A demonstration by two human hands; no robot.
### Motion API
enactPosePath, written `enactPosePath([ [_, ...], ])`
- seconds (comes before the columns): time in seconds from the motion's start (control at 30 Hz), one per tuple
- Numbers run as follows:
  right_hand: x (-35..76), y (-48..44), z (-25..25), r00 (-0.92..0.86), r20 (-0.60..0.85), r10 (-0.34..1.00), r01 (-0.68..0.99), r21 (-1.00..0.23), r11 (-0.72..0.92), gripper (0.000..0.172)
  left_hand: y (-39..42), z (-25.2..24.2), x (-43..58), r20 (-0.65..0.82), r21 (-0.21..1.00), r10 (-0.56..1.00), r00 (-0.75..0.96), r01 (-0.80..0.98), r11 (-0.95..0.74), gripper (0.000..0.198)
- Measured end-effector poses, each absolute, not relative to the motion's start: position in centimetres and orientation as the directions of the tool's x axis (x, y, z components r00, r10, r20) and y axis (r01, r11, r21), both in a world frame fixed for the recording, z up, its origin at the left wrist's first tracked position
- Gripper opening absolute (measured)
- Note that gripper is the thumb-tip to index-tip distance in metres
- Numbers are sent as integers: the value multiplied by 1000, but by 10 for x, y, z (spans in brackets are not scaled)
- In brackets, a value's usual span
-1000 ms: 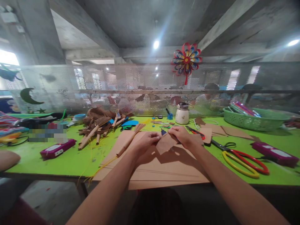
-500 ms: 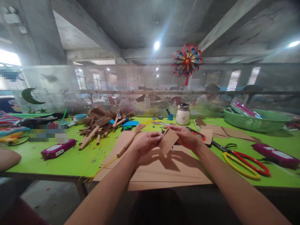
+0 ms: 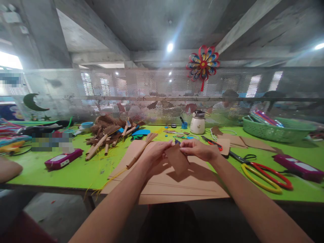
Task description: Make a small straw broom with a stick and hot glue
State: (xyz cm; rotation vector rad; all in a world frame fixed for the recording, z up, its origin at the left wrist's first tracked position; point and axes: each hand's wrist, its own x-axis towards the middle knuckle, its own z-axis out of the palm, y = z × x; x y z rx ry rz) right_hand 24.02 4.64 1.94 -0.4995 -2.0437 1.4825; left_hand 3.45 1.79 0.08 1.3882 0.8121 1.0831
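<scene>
A small folded piece of brown paper (image 3: 177,159) is held up between my two hands, above larger brown paper sheets (image 3: 162,192) at the table's front. My left hand (image 3: 157,154) grips its left side, with some fingers hidden behind it. At its upper right edge, my right hand (image 3: 198,149) pinches the paper between thumb and fingers. Left of my left hand lies a rolled brown paper stick (image 3: 138,155) with a fringed end and yellow string. Large scissors (image 3: 263,175) with red and yellow handles rest right of my right forearm.
Brown paper rolls (image 3: 101,143) are heaped at the left back. Purple boxes (image 3: 63,160) lie on both sides of the green table (image 3: 32,177). A white jug (image 3: 197,124) stands at the back, a green basket (image 3: 278,131) at the right. Another person's arm (image 3: 10,169) shows far left.
The folded paper has turned and come lower and slightly left, showing a longer face. My right hand has shifted left along its upper edge, and my left fingers have moved partly behind it.
</scene>
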Motion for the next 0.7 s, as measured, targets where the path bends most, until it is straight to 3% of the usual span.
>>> enactPosePath([
  [0.17,237,48,18,-766,212,607,223,-798,560,26,7,9,35,179,970,902,393,84,-229,31],
  [0.3,231,47,16,-729,204,654,337,-724,602,24,6,8,39,212,920,915,344,245,-305,23],
  [0.47,232,46,18,-740,157,654,361,-728,583,21,9,10,35,192,867,929,316,388,-311,24],
  [0.7,240,53,22,-779,157,607,340,-708,619,16,11,13,26,164,856,909,383,403,-324,21],
])
